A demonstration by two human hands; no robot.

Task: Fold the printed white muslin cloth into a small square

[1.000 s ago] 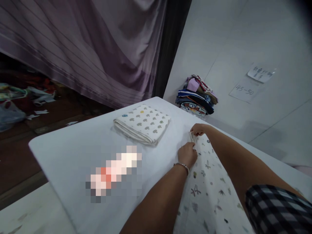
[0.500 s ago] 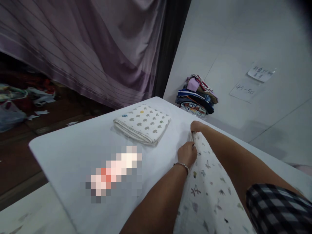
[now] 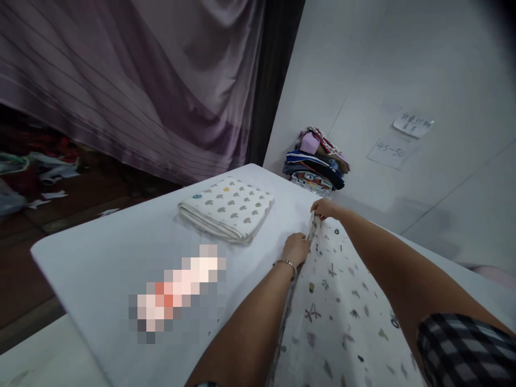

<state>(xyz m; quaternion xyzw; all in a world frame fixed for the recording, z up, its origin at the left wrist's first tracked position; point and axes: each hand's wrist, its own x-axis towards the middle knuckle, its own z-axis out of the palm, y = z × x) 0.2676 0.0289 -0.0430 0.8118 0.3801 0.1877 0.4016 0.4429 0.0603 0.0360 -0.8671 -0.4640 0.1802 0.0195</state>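
Left hand (image 3: 296, 248), mine, bracelet (image 3: 287, 264) at the wrist: right of the folded cloth (image 3: 228, 207) and nearer to me. Fingers curled in, thumb side closed over a gathered edge of the printed cloth (image 3: 342, 306); how many layers I have, I cannot tell.

Right hand (image 3: 323, 208), mine: right of the folded cloth, about level with it. Fingers bent down, tips pinched on the far end of the same edge.

Printed cloth, one piece, white with small scattered motifs: right of the folded cloth, running from my hands back towards me over the tabletop (image 3: 100, 263). Judged light, soft and limp; not fragile, not very slippery, though loose layers could slide over one another. Best hold: thumb against fingers at the corner and along the bunched edge, all layers together; gripped mid-panel, it would likely sag and crease.

Paper notes (image 3: 387, 153), handwritten: on the wall, farther right and beyond the folded cloth.
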